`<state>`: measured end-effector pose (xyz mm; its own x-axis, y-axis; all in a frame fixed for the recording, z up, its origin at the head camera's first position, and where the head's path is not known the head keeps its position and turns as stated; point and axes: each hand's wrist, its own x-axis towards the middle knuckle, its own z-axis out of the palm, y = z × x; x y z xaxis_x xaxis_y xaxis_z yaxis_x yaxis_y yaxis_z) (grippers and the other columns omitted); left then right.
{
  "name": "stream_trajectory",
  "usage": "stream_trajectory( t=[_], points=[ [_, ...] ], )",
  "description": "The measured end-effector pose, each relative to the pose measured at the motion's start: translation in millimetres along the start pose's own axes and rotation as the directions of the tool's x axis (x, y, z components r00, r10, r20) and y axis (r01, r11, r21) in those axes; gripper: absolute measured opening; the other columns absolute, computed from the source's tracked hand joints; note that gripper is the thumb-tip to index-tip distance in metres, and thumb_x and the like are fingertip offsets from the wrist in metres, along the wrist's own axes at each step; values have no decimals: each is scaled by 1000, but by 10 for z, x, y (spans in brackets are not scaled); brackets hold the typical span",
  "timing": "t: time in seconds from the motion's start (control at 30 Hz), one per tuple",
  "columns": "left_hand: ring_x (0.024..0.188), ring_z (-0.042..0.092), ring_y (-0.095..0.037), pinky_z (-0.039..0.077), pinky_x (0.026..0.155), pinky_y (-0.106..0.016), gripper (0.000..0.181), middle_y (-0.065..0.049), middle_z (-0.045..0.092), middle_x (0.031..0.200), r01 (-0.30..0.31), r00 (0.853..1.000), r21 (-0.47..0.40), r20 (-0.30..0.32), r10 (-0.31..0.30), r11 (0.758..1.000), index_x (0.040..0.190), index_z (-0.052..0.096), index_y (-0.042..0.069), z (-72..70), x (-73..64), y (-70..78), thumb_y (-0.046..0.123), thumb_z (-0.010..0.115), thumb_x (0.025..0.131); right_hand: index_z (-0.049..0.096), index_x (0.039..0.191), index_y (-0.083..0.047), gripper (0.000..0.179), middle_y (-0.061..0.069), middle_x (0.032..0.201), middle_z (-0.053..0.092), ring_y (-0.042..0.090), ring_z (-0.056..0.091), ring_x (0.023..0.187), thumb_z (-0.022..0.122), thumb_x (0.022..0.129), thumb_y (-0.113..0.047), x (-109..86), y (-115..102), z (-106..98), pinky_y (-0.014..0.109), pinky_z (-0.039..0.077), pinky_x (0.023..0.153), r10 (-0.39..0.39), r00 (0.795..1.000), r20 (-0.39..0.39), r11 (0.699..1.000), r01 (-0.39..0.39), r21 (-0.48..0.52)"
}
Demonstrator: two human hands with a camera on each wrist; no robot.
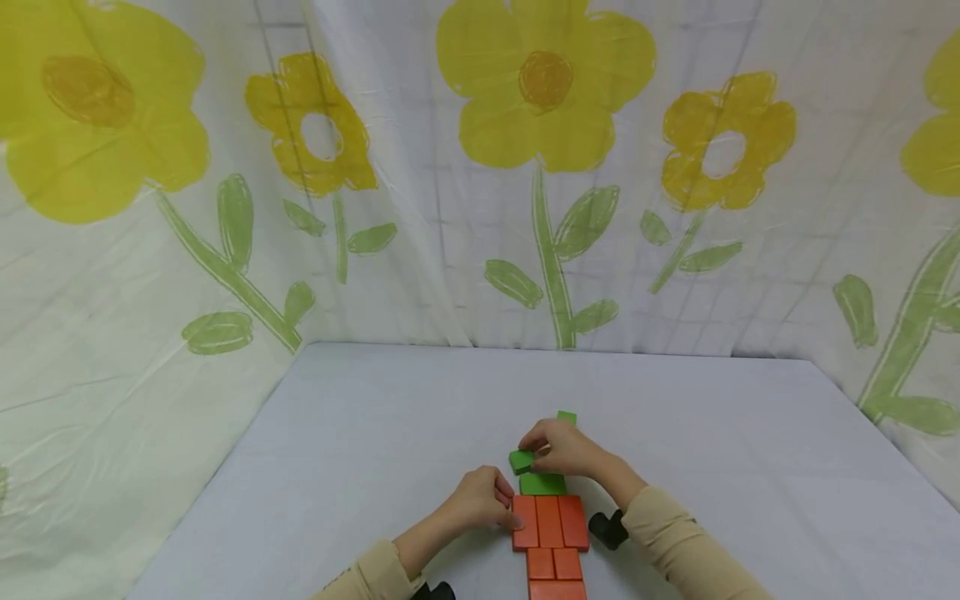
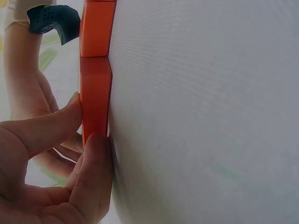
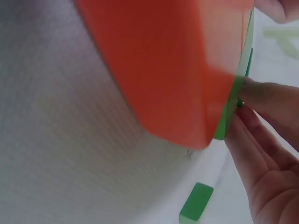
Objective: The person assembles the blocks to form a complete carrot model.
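Flat orange and green blocks lie in a joined column on the table. My right hand [image 1: 566, 448] pinches a small green block [image 1: 521, 462] at the upper left of a wider green block [image 1: 542, 484]. That wider one borders a row of three upright orange blocks [image 1: 550, 522]. At the row's left end, my left hand [image 1: 480, 500] holds the outer orange block [image 2: 96, 93], thumb on its top face and fingers against its side. Beyond the right hand lies a separate green block [image 3: 196, 201], partly covered by that hand in the head view.
Nearer the front edge, two small orange blocks [image 1: 554, 564] and a wider orange block [image 1: 557, 590] continue the column. A white cloth covers the table [image 1: 360, 417]. Behind it hangs a curtain [image 1: 420, 250] with yellow flowers. Dark wrist devices [image 1: 609, 529] sit close to the blocks.
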<state>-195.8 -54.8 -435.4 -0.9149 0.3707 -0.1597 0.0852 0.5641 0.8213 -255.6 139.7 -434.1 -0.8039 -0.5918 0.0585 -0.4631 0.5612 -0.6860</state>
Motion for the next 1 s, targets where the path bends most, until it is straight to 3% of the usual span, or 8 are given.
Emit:
stream_trajectory(
  t=[0.43,0.87,1.0],
  points=[
    [64,51,-13,42,56,-26,31,-2,55,70,10,1000,2,10,-10,1000,82,59,2,2,22,-27,0,85,67,70,103,8,25,16,100,66,31,67,92,67,78,14,25,-14,27,31,55,77,-50,999,20,998,50,-28],
    [64,51,-13,43,57,-26,31,-2,56,71,1,1000,17,5,-1,1000,83,59,1,-7,18,-12,1,85,67,69,104,8,25,17,103,67,32,67,96,67,80,13,10,-73,7,31,55,78,-22,998,55,1000,23,-11],
    [64,51,-14,44,57,-26,30,-2,56,71,3,1000,17,7,-3,1000,83,60,1,-9,17,-7,0,85,67,69,106,7,29,16,104,68,33,66,98,59,80,17,-12,-60,-19,37,55,80,1,1000,15,1000,-1,-30]
  ],
)
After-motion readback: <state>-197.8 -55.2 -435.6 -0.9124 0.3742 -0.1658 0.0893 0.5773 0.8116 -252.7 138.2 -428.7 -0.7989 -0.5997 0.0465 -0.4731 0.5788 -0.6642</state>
